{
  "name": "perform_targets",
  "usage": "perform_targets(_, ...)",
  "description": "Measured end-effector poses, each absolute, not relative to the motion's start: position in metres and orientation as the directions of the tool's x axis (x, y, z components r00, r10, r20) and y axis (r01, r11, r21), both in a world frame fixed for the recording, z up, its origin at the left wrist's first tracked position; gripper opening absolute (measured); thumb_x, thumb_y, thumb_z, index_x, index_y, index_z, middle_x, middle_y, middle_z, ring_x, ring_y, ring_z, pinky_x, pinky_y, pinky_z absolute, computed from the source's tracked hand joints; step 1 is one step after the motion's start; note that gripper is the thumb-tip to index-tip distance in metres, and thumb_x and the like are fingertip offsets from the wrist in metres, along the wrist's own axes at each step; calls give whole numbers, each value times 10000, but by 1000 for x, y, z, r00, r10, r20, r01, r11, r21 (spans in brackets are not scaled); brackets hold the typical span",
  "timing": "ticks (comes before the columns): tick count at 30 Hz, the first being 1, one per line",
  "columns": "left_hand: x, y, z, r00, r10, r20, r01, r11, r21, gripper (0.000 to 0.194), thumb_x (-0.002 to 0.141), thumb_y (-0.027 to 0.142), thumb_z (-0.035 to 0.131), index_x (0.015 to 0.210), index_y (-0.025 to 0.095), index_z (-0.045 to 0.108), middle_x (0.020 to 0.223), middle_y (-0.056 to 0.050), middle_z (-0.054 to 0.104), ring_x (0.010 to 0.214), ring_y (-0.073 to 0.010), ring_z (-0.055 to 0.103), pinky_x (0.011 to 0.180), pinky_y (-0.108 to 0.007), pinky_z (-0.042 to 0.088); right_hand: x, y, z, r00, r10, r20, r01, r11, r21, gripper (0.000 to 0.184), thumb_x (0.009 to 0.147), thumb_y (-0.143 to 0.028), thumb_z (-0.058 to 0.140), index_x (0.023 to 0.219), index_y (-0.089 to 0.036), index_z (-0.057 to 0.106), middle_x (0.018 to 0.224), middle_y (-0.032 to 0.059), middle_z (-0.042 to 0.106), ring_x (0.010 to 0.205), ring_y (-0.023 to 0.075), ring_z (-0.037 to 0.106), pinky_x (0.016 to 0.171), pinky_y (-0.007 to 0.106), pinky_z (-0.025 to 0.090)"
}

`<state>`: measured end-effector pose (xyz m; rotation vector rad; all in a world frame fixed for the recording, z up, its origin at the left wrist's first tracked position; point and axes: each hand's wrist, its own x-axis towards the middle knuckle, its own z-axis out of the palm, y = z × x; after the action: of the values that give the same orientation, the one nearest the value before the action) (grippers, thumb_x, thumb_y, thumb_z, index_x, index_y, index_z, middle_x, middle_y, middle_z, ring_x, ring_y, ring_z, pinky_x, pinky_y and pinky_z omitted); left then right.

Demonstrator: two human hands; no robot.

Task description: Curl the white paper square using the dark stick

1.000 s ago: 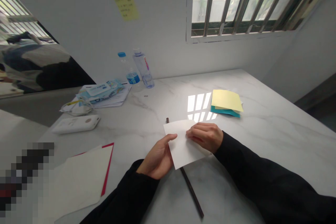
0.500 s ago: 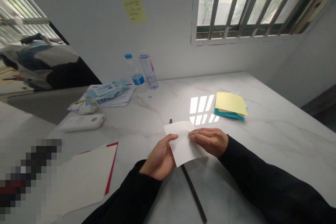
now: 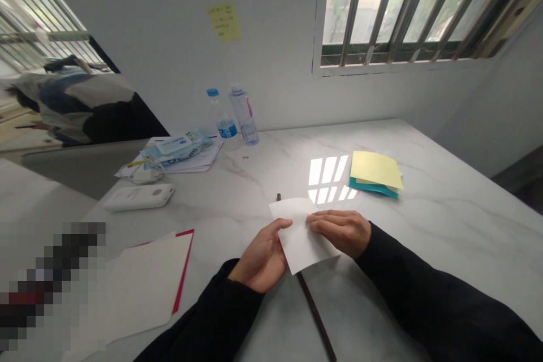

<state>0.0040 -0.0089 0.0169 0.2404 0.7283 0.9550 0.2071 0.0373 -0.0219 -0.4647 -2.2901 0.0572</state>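
Fingers [image 3: 333,223] of left hand [image 3: 259,257] and right hand [image 3: 339,233] closed on white paper sheet [image 3: 304,243], dark stick [image 3: 316,317] lying beneath

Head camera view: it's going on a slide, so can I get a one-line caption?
Left hand and right hand hold white paper over a dark stick on a marble table.

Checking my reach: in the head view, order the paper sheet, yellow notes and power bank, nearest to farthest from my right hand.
1. Paper sheet: touching the right hand, centre.
2. Yellow notes: ahead, right.
3. Power bank: far left.
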Motion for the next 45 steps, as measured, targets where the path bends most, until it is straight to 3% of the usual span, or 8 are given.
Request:
perform_targets(37,4,-12,17,404,785,-469,-649,607,458,372,867,141,574,1212,25,654,1048,-169,760,965,-286,727,931,-385,541,209,36,-21,-636,318,703,247,947,-205,193,965,-24,537,1017,-138,684,1007,97,784,991,222,757,884,347,656)
perform_targets(41,7,-14,16,334,822,-461,-634,558,535,366,853,101,609,1207,31,664,1044,-170,764,953,-285,731,918,-384,547,207,33,-17,-627,341,700,220,940,-260,212,950,-27,559,1051,-157,693,1029,88,778,1009,216,734,895,356,641)
perform_targets(45,7,-14,13,223,859,-461,-598,493,631,339,851,90,658,1187,55,688,1056,-162,771,965,-278,733,884,-362,566,206,31,-11,-421,537,731,305,843,-443,238,909,-88,642,1100,-218,698,1140,84,752,1083,232,693,962,418,588)
